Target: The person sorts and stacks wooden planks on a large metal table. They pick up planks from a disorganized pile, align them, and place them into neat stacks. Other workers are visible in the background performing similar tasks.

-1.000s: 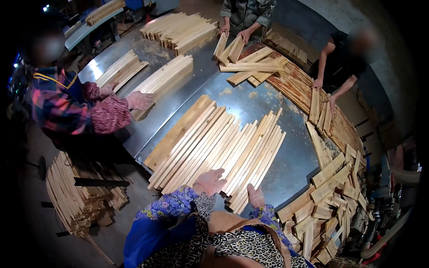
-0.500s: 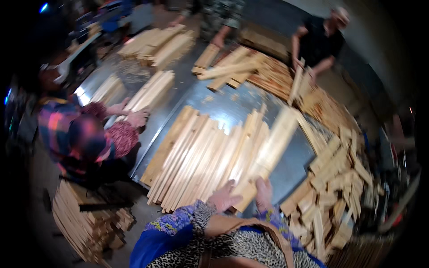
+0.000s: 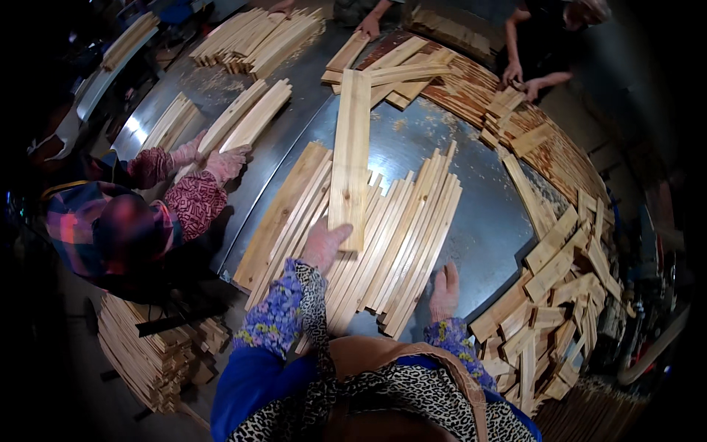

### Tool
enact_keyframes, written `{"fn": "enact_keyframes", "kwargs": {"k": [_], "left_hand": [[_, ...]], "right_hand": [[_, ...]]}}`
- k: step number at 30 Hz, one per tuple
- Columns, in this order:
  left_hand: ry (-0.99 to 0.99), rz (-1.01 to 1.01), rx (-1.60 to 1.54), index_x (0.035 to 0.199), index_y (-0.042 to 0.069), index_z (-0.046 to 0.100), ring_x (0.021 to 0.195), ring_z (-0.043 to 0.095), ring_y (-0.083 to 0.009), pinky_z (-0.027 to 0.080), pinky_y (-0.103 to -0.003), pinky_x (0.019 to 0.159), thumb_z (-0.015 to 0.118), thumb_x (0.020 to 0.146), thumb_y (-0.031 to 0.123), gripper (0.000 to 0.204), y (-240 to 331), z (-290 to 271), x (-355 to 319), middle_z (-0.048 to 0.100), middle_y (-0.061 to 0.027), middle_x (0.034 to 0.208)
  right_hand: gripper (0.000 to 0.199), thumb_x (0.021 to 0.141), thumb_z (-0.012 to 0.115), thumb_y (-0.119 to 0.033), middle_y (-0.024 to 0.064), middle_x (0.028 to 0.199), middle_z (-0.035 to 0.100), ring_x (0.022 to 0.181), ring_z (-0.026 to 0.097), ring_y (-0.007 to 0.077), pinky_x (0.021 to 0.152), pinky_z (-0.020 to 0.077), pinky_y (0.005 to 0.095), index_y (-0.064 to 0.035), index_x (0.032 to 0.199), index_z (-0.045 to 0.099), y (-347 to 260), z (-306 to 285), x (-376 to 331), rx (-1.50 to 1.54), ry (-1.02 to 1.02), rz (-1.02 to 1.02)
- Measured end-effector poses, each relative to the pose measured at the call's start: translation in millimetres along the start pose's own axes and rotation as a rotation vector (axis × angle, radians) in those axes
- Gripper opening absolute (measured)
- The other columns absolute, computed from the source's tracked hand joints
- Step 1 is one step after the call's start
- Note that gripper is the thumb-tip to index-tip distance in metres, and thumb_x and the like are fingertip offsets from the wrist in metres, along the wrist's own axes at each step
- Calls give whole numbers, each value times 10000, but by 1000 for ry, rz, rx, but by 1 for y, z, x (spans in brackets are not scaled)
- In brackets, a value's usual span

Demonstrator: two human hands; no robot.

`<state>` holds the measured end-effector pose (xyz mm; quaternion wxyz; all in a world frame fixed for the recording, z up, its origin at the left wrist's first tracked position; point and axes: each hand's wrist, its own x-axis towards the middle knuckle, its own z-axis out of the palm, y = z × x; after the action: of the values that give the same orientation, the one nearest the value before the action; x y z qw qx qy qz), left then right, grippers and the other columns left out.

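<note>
One wide board [image 3: 350, 155], in the head view, points lengthwise away over the strips [image 3: 412, 236]; the nearer left hand [image 3: 324, 244] grips its near end, thumb on top, while the right hand [image 3: 444, 292], fingers extended, empty, is right of them.

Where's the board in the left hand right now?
Head view, upper centre: the board extends over the row of wood strips, near end in the left hand, far end overlapping the crossed boards in view.
</note>
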<state>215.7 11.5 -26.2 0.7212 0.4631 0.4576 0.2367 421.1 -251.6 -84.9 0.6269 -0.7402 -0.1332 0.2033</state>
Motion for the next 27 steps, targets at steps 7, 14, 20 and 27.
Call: {"fn": "enact_keyframes", "kwargs": {"k": [7,14,20,27], "left_hand": [[89,8,-119,1388,-72,616,993,776,-284,668,-395,844,689,942,138,498,64,-4,75,737,-183,1180],[149,118,-82,1367,-74,645,957,773,-295,645,-421,837,728,927,202,526,73,-24,149,757,-186,1166],[741,364,194,1492,-69,547,1211,699,-378,531,-467,1075,701,994,422,715,230,-93,265,724,-238,1325],[218,358,719,1467,6,627,1381,613,-377,469,-446,1192,684,994,315,568,101,53,122,654,-246,1460]], "right_hand": [[502,1013,637,-310,278,1424,623,1260,576,495,1110,451,571,-81,1458,613,63,-42,4,-950,-213,-329],[611,943,699,-372,249,1494,580,1294,555,480,1110,454,569,-94,1475,582,77,-45,16,-1078,-230,-331],[650,910,714,-395,249,1453,604,1184,620,492,1016,513,588,-82,1462,577,72,-36,28,-1123,-246,-408],[623,931,682,-401,273,1403,632,1078,662,517,930,539,613,-74,1450,568,80,-42,20,-1060,-196,-429]]}}
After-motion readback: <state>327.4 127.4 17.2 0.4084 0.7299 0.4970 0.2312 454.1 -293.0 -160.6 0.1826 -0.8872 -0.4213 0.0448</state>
